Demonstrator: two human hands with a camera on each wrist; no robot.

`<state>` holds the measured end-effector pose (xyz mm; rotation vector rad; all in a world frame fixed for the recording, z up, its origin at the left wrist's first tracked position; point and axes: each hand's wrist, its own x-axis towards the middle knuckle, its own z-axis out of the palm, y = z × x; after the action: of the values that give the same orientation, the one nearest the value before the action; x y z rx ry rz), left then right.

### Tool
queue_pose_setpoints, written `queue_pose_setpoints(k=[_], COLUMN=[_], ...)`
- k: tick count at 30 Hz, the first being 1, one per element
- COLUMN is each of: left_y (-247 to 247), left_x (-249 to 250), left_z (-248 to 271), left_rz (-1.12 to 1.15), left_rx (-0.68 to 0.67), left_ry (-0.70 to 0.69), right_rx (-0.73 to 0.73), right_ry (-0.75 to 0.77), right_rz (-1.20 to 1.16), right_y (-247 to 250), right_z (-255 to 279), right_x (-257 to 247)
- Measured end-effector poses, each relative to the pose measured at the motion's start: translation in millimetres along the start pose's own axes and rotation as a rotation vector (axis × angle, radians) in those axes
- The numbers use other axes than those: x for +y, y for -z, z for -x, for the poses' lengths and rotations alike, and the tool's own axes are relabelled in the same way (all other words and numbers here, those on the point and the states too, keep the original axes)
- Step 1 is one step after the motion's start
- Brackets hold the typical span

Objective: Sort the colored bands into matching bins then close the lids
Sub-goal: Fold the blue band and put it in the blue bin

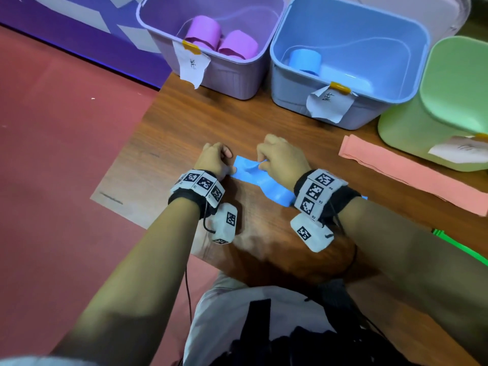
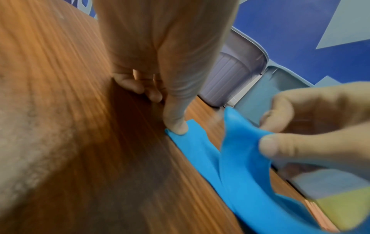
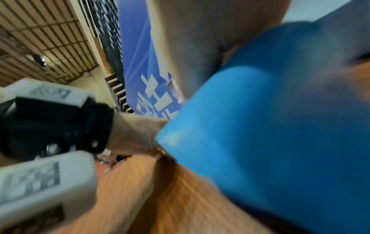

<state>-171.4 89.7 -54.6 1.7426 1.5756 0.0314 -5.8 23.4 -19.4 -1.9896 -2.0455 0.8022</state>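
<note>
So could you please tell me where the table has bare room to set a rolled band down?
Bare wood lies between the left hand and the purple bin, and between the right hand and the blue bin. Toward the green bin, the pink band crowds it.

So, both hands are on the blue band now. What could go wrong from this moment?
The left hand pins only the band's corner with its thumb while the right hand pinches a stretched fold of the blue band; the corner may slip free and the band snap back. The band's tail runs under the right wrist, so it may catch when lifted. The pink band lies close by and could be dragged along.
</note>
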Motion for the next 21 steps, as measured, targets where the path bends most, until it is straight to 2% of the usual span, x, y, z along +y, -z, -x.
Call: queue_pose_setpoints(k=[4,7,11,16,19,21], left_y=[0.3,-0.2,-2.6,-2.2,4.6,18.7], left_x=[0.5,2.4,11.1,17.3,38.0,69.1], left_z=[-1.0,2.0,5.8,11.5,19.8,33.4], left_rz=[-0.048,-0.145,-0.395,-0.513,-0.404,-0.084], left_rx=[0.007,-0.032,-0.1,-0.146,-0.122,0.034], left_ry=[-0.014,-0.069,-0.114,-0.086,-0.128,-0.289], right_rx=[0.147,0.272,0.418,0.558,0.619,0.646], right_ry=[-0.102,-0.131,0.007,0.166,0.215,0.217], right_rz=[-0.454,-0.644,-0.678,-0.692,-0.683,-0.664], right_y=[38.0,72.9,118.6,170.8,192.2,200.2], right_z=[15.0,26.1,46.3,83.3,105.3,116.3], right_x=[6.8,-2.8,-28.7,-61.2,-70.0,-72.6])
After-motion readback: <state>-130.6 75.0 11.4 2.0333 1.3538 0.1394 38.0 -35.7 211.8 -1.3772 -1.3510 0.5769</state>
